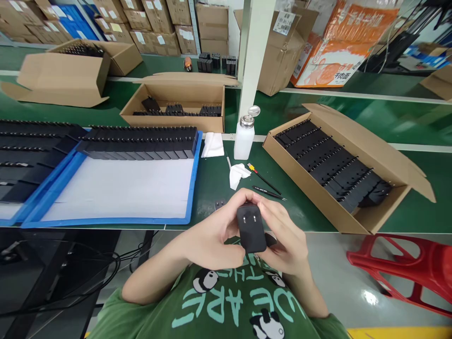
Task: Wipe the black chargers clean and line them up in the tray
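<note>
Adapter [252, 233], black and blocky, sits between both hands just in front of the person's green shirt [226, 301], near the close edge of the green surface [212, 181]. Its two metal prongs [254, 218] face the head camera. The left grip [221, 233] clasps it from the left, thumb along the lower side; the right grip [286, 230] closes on it from the right, its fingertips meeting the left ones at the far end.

Beyond the hands lie a slim black tool [269, 192], a yellow-and-red-tipped stick [264, 178] and a crumpled white cloth [238, 175]. A white bottle [243, 143] stands farther back, beside a folded cloth [213, 144]. To the left, a blue-rimmed tray [194, 188] bears black units [141, 147] along its far side. To the right, an open cardboard box [307, 183] holds more in slanting rows.
</note>
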`<action>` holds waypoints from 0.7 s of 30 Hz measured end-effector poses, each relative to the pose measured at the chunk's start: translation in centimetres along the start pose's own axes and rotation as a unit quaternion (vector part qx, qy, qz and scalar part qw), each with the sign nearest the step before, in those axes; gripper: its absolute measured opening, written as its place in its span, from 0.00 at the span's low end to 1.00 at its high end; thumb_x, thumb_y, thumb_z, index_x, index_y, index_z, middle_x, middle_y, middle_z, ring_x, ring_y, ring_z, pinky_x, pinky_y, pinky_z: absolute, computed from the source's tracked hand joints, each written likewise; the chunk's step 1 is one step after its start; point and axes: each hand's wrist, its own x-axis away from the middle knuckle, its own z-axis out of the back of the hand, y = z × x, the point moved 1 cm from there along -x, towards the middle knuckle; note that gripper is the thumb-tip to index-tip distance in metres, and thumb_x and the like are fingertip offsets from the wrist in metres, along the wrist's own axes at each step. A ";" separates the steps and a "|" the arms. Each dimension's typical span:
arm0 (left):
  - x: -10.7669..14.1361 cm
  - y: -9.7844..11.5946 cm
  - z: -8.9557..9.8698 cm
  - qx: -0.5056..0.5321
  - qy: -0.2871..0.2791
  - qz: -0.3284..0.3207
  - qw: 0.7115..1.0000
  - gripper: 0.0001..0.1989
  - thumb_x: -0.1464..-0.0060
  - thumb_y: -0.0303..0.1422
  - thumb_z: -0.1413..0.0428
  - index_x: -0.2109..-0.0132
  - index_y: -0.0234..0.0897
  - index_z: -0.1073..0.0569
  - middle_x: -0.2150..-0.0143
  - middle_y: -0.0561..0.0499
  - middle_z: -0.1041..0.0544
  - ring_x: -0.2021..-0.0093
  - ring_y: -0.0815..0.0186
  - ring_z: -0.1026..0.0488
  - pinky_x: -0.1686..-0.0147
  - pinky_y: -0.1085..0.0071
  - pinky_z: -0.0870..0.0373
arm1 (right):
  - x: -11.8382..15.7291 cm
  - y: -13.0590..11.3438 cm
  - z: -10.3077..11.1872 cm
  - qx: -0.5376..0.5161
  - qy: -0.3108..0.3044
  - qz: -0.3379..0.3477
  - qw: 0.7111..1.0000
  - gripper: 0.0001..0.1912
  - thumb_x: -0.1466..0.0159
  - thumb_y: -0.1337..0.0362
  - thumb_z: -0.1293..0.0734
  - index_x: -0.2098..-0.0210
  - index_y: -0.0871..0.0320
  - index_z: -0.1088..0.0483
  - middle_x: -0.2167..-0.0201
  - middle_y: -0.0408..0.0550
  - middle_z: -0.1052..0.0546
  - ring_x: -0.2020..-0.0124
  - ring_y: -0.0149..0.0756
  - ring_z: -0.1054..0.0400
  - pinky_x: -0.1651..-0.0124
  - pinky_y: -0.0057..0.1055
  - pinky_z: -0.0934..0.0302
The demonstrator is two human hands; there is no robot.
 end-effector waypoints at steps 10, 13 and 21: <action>0.6 0.6 0.5 -0.029 -0.019 0.016 0.999 0.34 0.62 0.17 0.49 0.45 0.44 0.39 0.55 0.52 0.37 0.58 0.67 0.34 0.60 0.70 0.31 | 0.4 0.9 -1.5 -0.080 0.038 -0.006 0.996 0.40 0.37 0.69 0.31 0.29 0.50 0.47 0.34 0.56 0.32 0.35 0.49 0.35 0.38 0.52 0.32; 0.7 0.9 0.4 -0.071 -0.012 0.005 0.997 0.34 0.62 0.17 0.49 0.45 0.44 0.41 0.54 0.51 0.37 0.59 0.67 0.35 0.62 0.71 0.31 | 0.7 1.4 -1.9 -0.145 0.070 0.008 0.987 0.42 0.39 0.72 0.30 0.30 0.47 0.49 0.32 0.55 0.36 0.34 0.48 0.36 0.37 0.52 0.32; 0.6 -0.3 1.1 -0.060 -0.005 0.036 0.998 0.37 0.59 0.19 0.47 0.40 0.47 0.41 0.52 0.50 0.34 0.59 0.66 0.30 0.58 0.69 0.26 | -0.1 1.3 -1.1 -0.132 0.029 0.007 0.991 0.41 0.37 0.71 0.31 0.29 0.51 0.51 0.35 0.58 0.33 0.33 0.45 0.37 0.34 0.51 0.37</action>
